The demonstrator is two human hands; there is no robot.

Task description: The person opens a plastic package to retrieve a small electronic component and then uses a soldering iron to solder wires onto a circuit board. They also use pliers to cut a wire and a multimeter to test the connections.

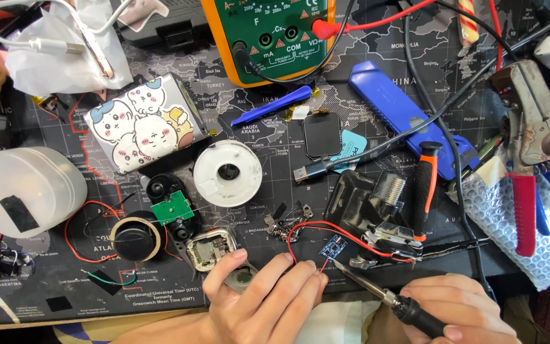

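My right hand grips a black soldering iron at the lower right; its metal tip reaches up-left to a small blue circuit board. A red wire loops from that board toward a black trimmer body. My left hand rests on the mat just left of the board, fingertips pinching the red wire's end next to the tip. Under its fingers lies a small round part, next to an opened smartwatch case.
A black world-map mat covers the desk. On it: a green-and-orange multimeter, white solder spool, blue pry tool, blue utility knife, wire strippers with red handles, a cartoon-sticker power bank, and a white dome.
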